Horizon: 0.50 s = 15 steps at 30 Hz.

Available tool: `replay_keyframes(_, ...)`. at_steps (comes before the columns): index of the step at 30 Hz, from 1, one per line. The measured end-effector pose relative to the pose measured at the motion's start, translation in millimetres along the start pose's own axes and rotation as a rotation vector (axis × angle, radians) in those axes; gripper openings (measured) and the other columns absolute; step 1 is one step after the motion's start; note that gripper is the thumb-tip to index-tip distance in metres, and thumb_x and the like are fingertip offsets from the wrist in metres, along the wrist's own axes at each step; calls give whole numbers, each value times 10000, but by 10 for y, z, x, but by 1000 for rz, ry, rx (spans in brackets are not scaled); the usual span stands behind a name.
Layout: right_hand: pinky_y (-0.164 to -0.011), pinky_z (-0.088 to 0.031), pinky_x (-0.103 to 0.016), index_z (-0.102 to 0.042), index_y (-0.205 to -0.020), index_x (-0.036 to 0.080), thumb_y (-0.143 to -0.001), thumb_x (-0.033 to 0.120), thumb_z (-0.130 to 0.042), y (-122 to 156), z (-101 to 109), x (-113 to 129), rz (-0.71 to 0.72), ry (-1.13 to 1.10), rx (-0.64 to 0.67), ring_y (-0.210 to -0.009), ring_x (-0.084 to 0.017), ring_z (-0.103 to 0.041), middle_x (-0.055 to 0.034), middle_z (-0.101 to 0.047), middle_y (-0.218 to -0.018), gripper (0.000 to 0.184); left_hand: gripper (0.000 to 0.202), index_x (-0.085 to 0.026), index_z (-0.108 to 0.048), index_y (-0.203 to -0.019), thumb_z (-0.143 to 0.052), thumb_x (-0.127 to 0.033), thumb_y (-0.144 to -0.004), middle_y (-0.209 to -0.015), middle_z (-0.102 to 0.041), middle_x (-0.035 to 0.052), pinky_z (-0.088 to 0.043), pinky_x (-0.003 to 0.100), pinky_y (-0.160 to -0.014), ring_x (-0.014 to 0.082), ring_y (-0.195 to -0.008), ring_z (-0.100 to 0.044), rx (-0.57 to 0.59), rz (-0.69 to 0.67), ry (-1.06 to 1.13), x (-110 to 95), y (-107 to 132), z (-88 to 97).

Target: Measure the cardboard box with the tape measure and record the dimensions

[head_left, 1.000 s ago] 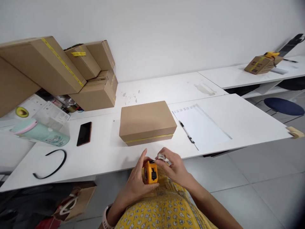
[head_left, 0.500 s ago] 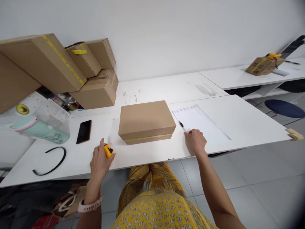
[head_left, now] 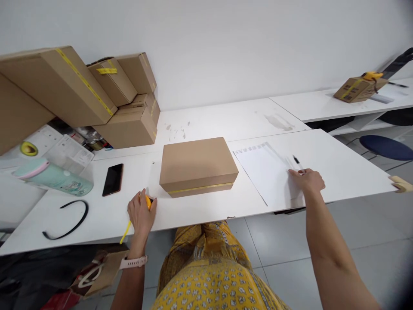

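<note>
My left hand [head_left: 140, 214] is closed around a yellow tape measure [head_left: 149, 202] near the table's front edge. A short length of yellow blade sticks out below that hand toward the edge. My right hand [head_left: 309, 179] pinches a pen [head_left: 297, 162] with a dark tip and a clear barrel, just over the right side of a white sheet of paper [head_left: 263, 170]. Between my hands rests a closed brown cardboard box [head_left: 198, 161], with a yellow strip along its front side. The fingers of my left hand hide part of the tape measure.
On the left lie a phone [head_left: 112, 179], a black headband [head_left: 84, 214] and a mint-green tumbler [head_left: 64, 178] on its side. Stacked cardboard boxes [head_left: 125, 127] stand behind them. Far right are another box [head_left: 355, 90] and a blue stool [head_left: 387, 146].
My right hand has carried the pen rightward from the paper's left edge to its right side. My left hand has shifted slightly right, and the yellow blade now shows below it.
</note>
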State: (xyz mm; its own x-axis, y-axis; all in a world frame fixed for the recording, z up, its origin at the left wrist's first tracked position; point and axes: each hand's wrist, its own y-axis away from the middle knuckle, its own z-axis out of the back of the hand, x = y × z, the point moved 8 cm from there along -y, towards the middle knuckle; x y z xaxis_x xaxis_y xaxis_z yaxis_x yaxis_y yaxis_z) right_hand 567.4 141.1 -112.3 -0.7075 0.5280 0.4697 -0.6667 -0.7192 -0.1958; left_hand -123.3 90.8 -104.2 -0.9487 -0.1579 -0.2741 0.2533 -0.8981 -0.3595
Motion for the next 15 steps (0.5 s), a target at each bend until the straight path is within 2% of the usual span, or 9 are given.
replay_keyframes(4,-705,-356,-447,-498,-611,257,-698,409,-756,14,-89,-159,-201,49,166,-737,-269,-507,-56,-489,-661,311,614,-87,-433,-1485,-431,-468,-1004,-1525,-445,246,-264,555,-1197,361,-1463,-357,-102,-28,222,-195,-58,185)
replay_keyframes(8,-697,-334,-448,-498,-583,256,-649,297,-782,115,-58,-115,-223,-1,242,-681,-236,-475,-61,-505,-633,294,642,-197,-350,-1560,-395,-551,-1027,-1592,-401,169,-327,471,-1199,284,-1484,-364,-157,-60,644,-537,-238,400)
replay_keyframes(11,-670,-346,-427,-554,-603,234,-620,234,-762,247,-1,-85,-234,-209,278,-650,-222,-491,-67,-545,-639,209,624,-239,-410,-1534,-415,-586,-1016,-1615,-388,135,-333,461,-1206,275,-1503,-349,-70,-106,850,-821,-404,421)
replay_keyframes(13,-639,-360,-404,-595,-631,224,-652,269,-724,335,104,-84,-229,-313,275,-626,-209,-500,-56,-558,-639,138,568,-231,-520,-1457,-464,-571,-1005,-1632,-364,133,-327,480,-1210,295,-1522,-314,40,-182,865,-1028,-461,388)
replay_keyframes(15,-611,-364,-395,-622,-687,232,-696,315,-684,384,310,-132,-233,-331,217,-591,-187,-479,-36,-541,-628,104,516,-213,-598,-1378,-522,-543,-988,-1646,-335,141,-365,494,-1186,321,-1527,-302,116,-250,839,-1195,-453,367)
